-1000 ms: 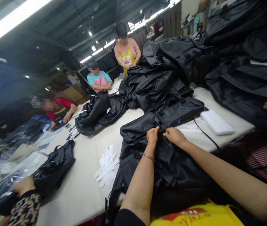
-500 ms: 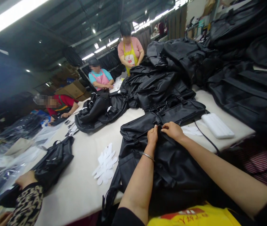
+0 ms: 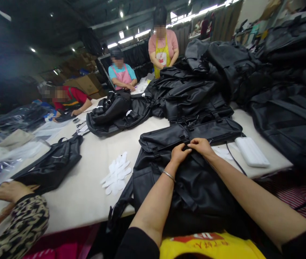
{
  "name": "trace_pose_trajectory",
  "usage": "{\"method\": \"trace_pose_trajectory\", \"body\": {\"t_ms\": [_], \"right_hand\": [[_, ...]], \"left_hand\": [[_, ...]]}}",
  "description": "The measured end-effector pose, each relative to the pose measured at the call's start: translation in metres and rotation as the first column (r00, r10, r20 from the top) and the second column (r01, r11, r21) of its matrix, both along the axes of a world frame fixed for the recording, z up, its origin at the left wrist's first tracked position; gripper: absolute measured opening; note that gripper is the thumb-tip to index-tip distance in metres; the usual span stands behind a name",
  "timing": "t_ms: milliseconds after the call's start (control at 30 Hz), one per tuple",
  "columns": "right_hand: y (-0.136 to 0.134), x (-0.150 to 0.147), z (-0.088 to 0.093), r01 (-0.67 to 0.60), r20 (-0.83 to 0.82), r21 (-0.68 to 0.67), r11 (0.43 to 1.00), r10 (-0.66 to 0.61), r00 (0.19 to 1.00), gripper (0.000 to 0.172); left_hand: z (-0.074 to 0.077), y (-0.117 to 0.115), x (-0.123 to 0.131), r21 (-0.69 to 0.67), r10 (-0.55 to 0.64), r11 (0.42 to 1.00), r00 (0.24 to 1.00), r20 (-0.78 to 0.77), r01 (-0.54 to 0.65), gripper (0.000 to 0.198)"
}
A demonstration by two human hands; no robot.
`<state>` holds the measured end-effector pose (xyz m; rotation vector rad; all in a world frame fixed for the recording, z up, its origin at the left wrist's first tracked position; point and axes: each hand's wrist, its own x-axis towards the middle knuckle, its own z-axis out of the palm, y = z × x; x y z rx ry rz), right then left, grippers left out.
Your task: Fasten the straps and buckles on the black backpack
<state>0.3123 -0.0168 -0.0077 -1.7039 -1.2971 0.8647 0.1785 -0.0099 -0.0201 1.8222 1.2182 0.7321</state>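
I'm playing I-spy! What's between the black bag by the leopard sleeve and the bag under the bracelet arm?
In the head view, a pile of flat white pieces lies there on the pale tabletop.

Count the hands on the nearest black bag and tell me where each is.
2: the left hand, with a bracelet at its wrist, and the right hand beside it, both at the upper part of the bag. No hidden ones apparent.
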Motion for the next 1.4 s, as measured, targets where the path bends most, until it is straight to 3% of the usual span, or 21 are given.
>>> {"method": "trace_pose_trajectory", "body": {"t_ms": [100,300,600,733,900,1067,1200,1400], "right_hand": [[0.005,0.001,0.004,0.009,-0.140,-0.049,0.999,-0.016,0.990,0.023],[0.021,0.002,0.021,-0.051,-0.306,-0.210,0.976,-0.016,0.952,0.031],[-0.010,0.005,0.019,-0.137,-0.324,-0.150,0.979,0.082,0.943,0.028],[0.000,0.005,0.019,-0.105,-0.374,-0.190,0.976,0.027,0.927,0.033],[0.013,0.009,0.023,-0.155,-0.455,-0.275,0.949,0.013,0.890,0.035],[-0.005,0.015,0.023,-0.173,-0.413,-0.225,0.959,0.067,0.908,0.028],[-0.019,0.012,0.013,-0.138,-0.251,-0.122,0.983,0.104,0.962,0.033],[-0.012,0.006,0.012,-0.089,-0.214,-0.199,0.976,0.045,0.976,0.041]], "left_hand": [[0.005,-0.002,0.003,-0.016,0.057,0.998,0.998,-0.040,-0.058,0.032],[0.007,-0.006,0.006,0.014,0.057,0.998,0.998,-0.017,-0.057,0.035],[0.006,-0.009,0.008,-0.032,0.104,0.994,0.994,-0.039,-0.106,0.030],[0.010,-0.013,0.009,-0.009,0.086,0.996,0.996,-0.038,-0.087,0.031],[0.009,-0.018,0.009,0.029,0.104,0.994,0.989,-0.104,-0.102,0.033],[0.000,-0.014,0.011,0.085,0.132,0.988,0.988,-0.078,-0.125,0.032],[-0.005,-0.012,0.014,0.085,0.145,0.987,0.985,-0.092,-0.138,0.029],[-0.005,-0.015,0.015,0.183,0.172,0.974,0.966,-0.193,-0.137,0.026]]}}
